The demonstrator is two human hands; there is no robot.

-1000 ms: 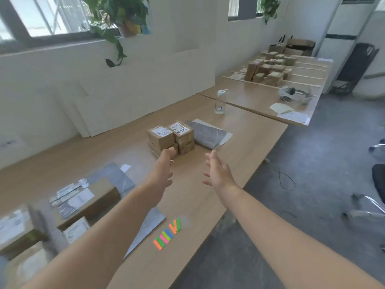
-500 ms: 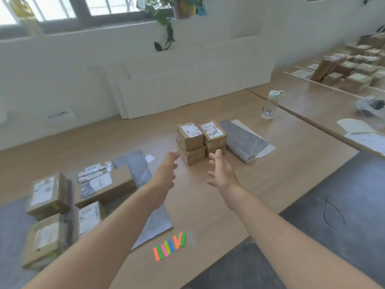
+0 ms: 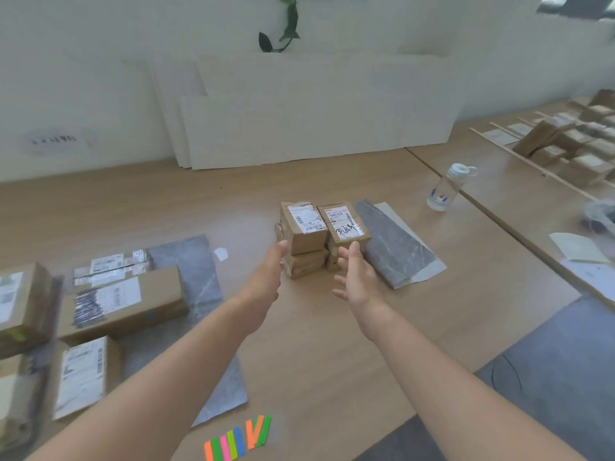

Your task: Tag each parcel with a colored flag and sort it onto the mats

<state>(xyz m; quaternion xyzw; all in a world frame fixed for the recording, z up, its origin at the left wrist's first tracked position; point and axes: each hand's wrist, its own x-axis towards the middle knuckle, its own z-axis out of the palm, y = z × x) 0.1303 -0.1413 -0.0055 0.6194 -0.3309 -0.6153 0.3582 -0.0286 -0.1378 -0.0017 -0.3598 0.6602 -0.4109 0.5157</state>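
Small brown labelled parcels [image 3: 314, 236] stood in two stacks, just beside a grey mat [image 3: 396, 247]. Larger parcels [image 3: 123, 301] lay on a second grey mat [image 3: 199, 277]. Colored flags [image 3: 238, 437] lay fanned nearby.

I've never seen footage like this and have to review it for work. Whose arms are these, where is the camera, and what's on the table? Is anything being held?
There is no machine here: these are a person's two bare arms, filmed by a wide-angle camera worn on their head, looking forward and down. The left hand and right hand are open, one on either side of a small stack of parcels in the middle of the wooden table. Neither holds anything, and whether they touch the stack is unclear. The grey right mat lies beside the stack. The grey left mat carries larger parcels. Coloured flags lie near the front edge, and a water bottle stands further back.
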